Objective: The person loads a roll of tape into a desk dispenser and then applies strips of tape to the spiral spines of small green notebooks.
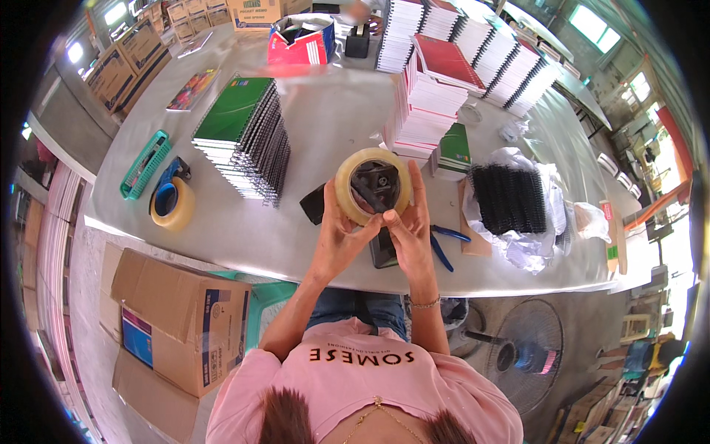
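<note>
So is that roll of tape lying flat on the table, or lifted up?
Lifted up. Both hands, left hand and right hand, hold the clear tape roll above the table, its open face turned toward the camera.

Grey worktable point(325, 126), concrete floor point(92, 296), bright windows point(592, 22)

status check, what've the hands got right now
Left hand and right hand both grip the tape roll, lifted over the table. Black dispenser piece sits in its core. Pliers under the right hand; nothing blocking.
</note>
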Demonstrator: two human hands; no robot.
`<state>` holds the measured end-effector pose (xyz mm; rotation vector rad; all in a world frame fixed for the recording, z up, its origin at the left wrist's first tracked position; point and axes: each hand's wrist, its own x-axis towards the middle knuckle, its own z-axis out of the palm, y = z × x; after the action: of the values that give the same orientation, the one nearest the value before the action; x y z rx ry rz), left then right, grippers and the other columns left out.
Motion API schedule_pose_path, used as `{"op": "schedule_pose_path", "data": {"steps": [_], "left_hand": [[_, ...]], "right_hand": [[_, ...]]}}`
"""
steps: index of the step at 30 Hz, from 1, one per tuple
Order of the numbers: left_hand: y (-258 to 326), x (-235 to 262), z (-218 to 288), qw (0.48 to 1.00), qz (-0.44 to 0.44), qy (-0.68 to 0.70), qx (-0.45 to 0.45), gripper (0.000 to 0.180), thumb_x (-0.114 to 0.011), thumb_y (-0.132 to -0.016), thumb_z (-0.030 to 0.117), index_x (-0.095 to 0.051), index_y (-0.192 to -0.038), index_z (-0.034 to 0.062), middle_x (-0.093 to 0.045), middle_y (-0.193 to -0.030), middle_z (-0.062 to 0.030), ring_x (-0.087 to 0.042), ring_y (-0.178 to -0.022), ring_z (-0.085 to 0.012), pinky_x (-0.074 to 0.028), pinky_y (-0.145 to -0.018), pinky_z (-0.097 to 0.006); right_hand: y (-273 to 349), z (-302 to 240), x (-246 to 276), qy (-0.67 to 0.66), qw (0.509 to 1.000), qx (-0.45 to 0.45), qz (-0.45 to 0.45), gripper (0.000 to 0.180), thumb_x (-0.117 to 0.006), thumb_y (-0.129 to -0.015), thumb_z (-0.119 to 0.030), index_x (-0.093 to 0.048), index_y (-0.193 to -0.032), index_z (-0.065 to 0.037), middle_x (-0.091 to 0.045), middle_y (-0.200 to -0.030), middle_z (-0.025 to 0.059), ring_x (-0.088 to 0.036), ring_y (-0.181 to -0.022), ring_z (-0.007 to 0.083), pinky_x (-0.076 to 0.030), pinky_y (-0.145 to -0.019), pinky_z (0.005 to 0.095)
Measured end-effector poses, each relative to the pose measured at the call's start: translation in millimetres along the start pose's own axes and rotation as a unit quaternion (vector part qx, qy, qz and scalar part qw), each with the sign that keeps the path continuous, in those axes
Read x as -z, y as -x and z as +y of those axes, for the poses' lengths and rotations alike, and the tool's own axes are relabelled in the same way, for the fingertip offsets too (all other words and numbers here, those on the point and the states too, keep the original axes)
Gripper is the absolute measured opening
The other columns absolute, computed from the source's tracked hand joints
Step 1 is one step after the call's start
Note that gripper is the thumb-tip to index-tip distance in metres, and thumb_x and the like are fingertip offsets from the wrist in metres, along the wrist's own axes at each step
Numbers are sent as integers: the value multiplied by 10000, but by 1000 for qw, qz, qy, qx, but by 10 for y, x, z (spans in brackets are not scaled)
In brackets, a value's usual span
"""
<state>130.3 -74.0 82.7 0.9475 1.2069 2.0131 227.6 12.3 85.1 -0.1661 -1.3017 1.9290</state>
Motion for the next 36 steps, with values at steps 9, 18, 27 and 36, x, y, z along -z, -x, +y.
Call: {"op": "schedule_pose_path", "data": {"steps": [9,18,27,36], "left_hand": [[-16,-15,-17,999,0,-3,-36,680,-661,-850,-59,-229,-1364,50,-469,-1249,-108,-536,-1174,-182,-510,-982,-353],[-11,-39,-70,1000,4,17,-15,684,-668,-845,-67,-241,-1360,81,-455,-1275,-95,-498,-1218,-179,-485,-1000,-341],[-18,-40,-94,998,-31,38,-39,665,-660,-870,-55,-236,-1370,55,-470,-1275,-97,-519,-1193,-168,-454,-1021,-350],[8,-112,-48,999,-18,-16,-41,700,-687,-868,-6,-214,-1382,27,-474,-1273,-121,-529,-1179,-174,-474,-993,-341]], "right_hand": [[-27,-45,38,-41,997,-67,-6,841,-743,-843,-142,-242,-1501,11,-445,-1424,128,-434,-1333,225,-399,-1077,361],[-43,-96,42,-88,991,-98,8,762,-668,-819,-79,-293,-1478,4,-488,-1342,101,-491,-1252,192,-443,-1017,320],[-31,-139,-39,-107,992,-63,13,789,-664,-810,-50,-264,-1490,-28,-457,-1370,107,-484,-1263,204,-437,-1029,332],[-3,-191,42,-80,994,-73,21,788,-691,-805,-65,-286,-1478,-6,-463,-1365,120,-477,-1268,213,-442,-1023,340]]}}
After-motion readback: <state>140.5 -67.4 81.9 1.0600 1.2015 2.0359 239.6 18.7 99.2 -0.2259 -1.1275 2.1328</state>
